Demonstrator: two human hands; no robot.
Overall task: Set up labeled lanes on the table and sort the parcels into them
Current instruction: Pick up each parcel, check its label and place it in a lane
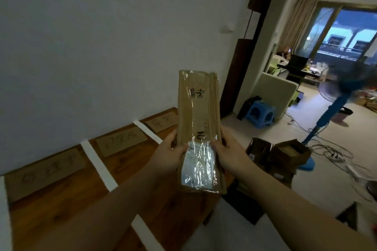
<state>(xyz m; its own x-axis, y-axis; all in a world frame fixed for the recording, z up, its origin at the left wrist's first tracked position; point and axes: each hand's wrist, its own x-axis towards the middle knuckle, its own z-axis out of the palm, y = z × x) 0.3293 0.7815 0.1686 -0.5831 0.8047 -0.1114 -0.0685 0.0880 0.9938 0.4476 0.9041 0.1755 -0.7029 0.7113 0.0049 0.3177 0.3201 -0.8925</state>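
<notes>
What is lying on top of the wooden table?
Three cardboard labels lie along the wall edge, with white tape strips between them. The parcel, held by the left hand and right hand, hides the table's right end.

A plain white wall [102, 36] fills the upper left. At right, a pale floor [318, 185] holds a blue plastic stool [260, 113], a blue standing fan [334, 106] and a beige sofa [275, 91]. Curtains [299, 18] hang beside a dusk-lit window [350, 32] at upper right.

Dim bluish light comes from the bright window [344, 32], glare streaks the wrapped parcel [199, 120], the fan [336, 87] is motion-blurred, labels [120, 141] at the far edge of the tabletop [67, 206] look soft, and lines bow near the frame edges.
</notes>
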